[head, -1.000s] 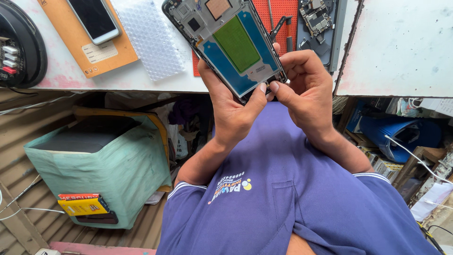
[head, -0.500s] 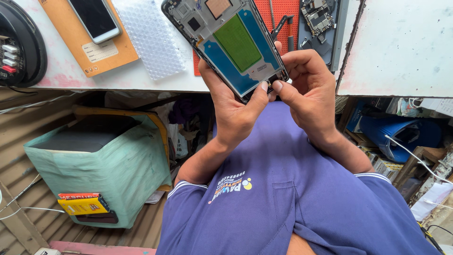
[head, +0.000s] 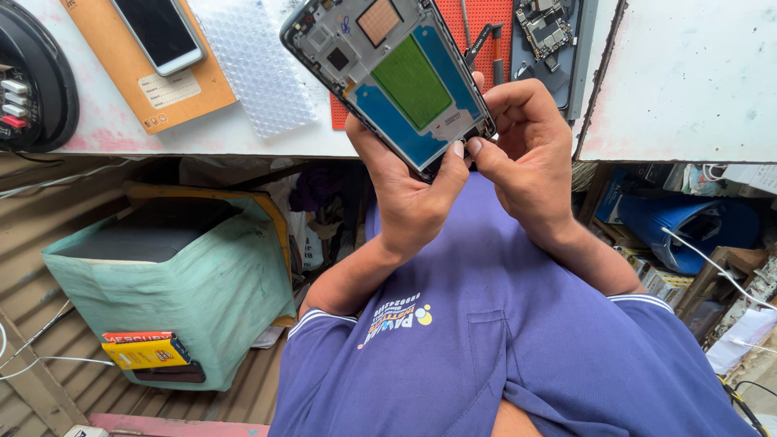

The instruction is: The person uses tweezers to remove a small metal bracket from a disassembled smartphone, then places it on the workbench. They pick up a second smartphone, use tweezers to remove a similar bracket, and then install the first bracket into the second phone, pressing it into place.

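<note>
I hold an opened phone frame, its inside facing me: blue film, a green patch and a copper square near its far end. My left hand grips the frame's near end from below, thumb on the bottom edge. My right hand clasps the near right corner, thumb tip pressed beside the left thumb at the frame's bottom edge. The frame hangs tilted above the white workbench's front edge.
On the bench lie a red mat with tools, a circuit board, bubble wrap, and a phone on a brown box. A black round device sits at left. Below stand a green-wrapped box and clutter.
Both hands and the frame stay almost in place; the thumbs have shifted slightly along the frame's bottom edge.
</note>
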Demonstrator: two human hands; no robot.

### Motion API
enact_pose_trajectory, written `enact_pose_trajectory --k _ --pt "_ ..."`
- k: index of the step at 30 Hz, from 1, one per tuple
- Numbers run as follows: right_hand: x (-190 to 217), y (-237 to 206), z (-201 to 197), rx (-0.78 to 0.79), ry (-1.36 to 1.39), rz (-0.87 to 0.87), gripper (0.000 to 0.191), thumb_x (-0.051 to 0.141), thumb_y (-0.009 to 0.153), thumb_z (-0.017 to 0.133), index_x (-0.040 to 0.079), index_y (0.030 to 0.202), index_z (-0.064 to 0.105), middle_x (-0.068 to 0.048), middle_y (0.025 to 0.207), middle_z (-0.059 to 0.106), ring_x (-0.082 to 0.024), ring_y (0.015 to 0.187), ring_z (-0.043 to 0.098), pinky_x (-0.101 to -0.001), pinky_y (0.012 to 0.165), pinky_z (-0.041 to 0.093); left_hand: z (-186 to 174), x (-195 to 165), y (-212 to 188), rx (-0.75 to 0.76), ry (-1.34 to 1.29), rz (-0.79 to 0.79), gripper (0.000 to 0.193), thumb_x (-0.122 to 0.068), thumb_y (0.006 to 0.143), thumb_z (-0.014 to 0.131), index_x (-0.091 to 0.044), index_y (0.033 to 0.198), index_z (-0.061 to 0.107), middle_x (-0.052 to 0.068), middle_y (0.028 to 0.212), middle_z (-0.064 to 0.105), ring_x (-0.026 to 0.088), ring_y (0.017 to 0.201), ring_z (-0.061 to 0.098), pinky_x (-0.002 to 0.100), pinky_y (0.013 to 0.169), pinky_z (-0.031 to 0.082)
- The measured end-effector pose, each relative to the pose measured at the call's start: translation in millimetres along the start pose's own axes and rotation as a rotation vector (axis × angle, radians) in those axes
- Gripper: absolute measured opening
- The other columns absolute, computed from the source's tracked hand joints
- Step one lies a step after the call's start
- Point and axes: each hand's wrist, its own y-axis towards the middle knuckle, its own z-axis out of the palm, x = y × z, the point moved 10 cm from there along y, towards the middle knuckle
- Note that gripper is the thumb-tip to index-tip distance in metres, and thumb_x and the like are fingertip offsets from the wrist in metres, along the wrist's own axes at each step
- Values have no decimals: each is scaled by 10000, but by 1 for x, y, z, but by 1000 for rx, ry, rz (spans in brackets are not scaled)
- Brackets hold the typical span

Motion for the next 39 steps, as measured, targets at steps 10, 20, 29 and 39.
enact_pose_trajectory --k 10,20,29,39 --pt "-6 -1 1 2 -4 0 295 -115 1034 614 -13 1292 514 -73 1169 628 -88 1090 627 -239 983 540 4 -1 0 -50 -86 69 859 198 1001 506 -177 1563 -24 238 1486 447 329 1391 575 420 1180 527" --pt "5 -3 3 41 151 4 393 -69 1024 657 -27 1384 506 -107 1278 661 -142 1164 665 -309 1034 585 -14 13 -12 -68 -182 -33 1012 163 927 514 -218 1620 -117 176 1608 318 309 1546 373 474 1295 321" --pt "48 9 -44 -20 21 -128 276 -53 1041 700 -52 1308 631 -148 1142 743 -149 1062 737 -262 986 611 -54 8 -28 218 -739 -294 698 -426 881 618 34 1388 482 180 1379 626 278 1270 615 450 1123 463" --pt "51 -1 -12 212 -320 136 187 -41 949 723 -51 1136 731 -88 1040 756 -110 982 716 -221 859 593 9 -11 -8 445 259 -430 698 -59 986 718 -102 1598 386 76 1070 775 91 954 726 230 885 580"
